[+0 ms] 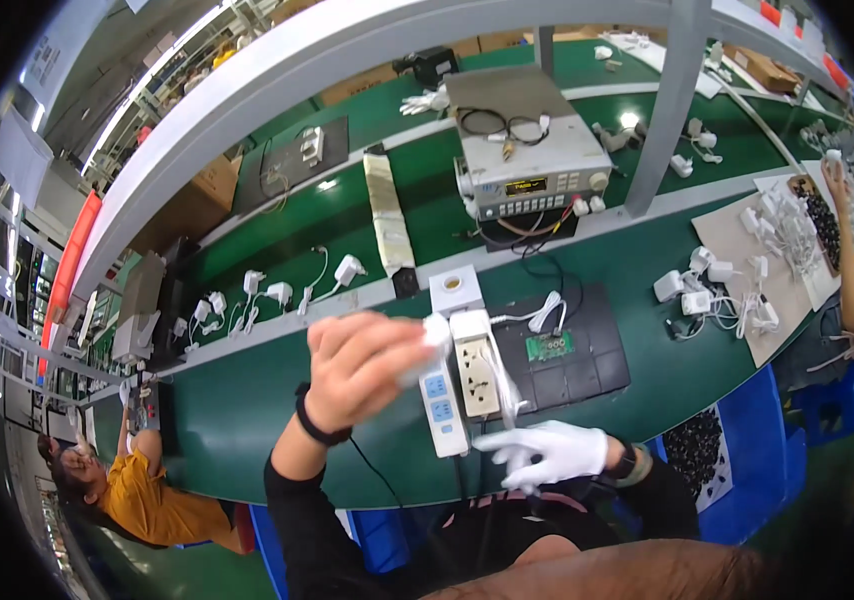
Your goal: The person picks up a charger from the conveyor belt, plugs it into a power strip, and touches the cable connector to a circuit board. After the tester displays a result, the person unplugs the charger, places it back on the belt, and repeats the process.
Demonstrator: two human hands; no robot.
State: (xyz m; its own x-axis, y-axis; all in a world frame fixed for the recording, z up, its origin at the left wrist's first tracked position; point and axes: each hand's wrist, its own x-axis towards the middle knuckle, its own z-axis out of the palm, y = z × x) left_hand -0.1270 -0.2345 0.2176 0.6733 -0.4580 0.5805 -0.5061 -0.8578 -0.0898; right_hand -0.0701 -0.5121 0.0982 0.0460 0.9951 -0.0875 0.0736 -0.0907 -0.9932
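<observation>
We see our bare left hand [362, 368] pinching a blurred white plug adapter [436, 334] above the blue-socketed power strip [445, 418]. Nearer us, our gloved right hand [547, 456] has fingers loosely spread by a white cable [500, 378]; whether they grip it, we cannot tell.

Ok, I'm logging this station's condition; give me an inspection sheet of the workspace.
Surface: green benchtop, black mat on it.
Job's things: white piece, probably an adapter, blurred; power strip with blue sockets; cream socket strip.
Clutter: green circuit board on the mat; white adapters bunched at right.
Grip: bare left hand holds the white piece; gloved right hand near the white cord, contact unclear.
Cables: white cord overlaps the cream strip in view; looped white cable.
Surroundings: test instrument behind; co-worker in yellow at left.
</observation>
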